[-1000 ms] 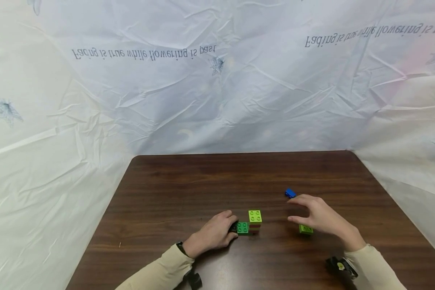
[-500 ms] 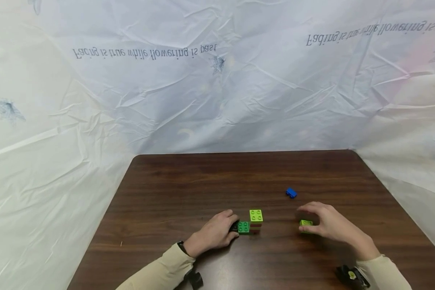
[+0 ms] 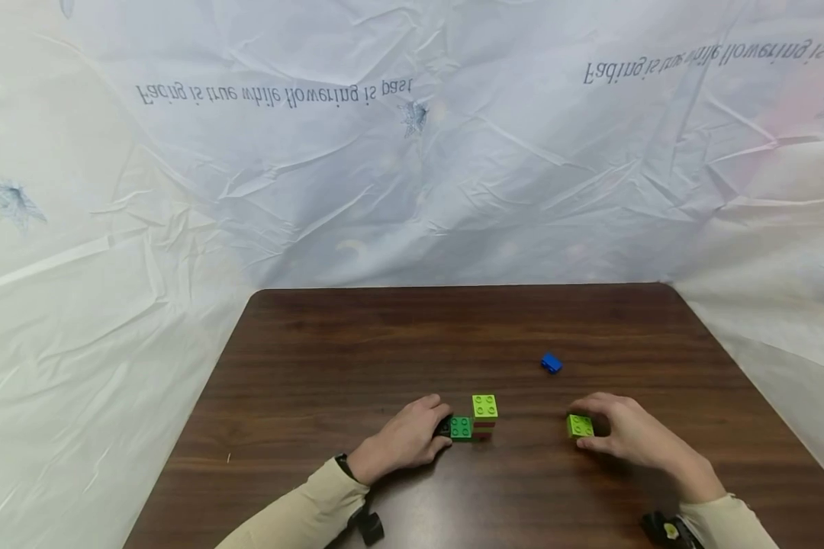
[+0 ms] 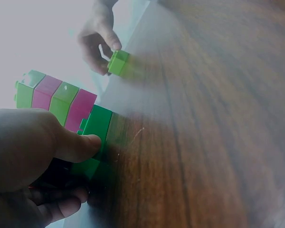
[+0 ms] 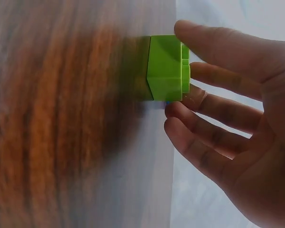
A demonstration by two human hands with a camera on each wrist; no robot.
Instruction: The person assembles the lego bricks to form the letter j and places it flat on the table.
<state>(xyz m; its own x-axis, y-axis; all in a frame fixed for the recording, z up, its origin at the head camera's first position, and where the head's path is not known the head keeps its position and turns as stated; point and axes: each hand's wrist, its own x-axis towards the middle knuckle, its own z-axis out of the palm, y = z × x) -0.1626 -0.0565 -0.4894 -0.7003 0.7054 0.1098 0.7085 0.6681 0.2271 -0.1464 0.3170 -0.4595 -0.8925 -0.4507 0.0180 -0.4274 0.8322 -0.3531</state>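
My left hand grips the left end of a toy brick build. The build has a dark brick mostly hidden by the fingers, a green brick, and an upright stack of alternating lime and pink bricks, topped by a lime brick. In the left wrist view the thumb presses along the green brick's side. To the right, my right hand has thumb and fingers around a separate lime brick that rests on the table; the right wrist view shows the thumb at one edge of that lime brick.
A small blue brick lies on the brown wooden table, beyond the right hand. A pale printed sheet hangs behind the table and along its sides.
My right hand has moved toward me and slightly right, from above the lime brick to around it, and its fingers have closed in. The left hand stays on the build.
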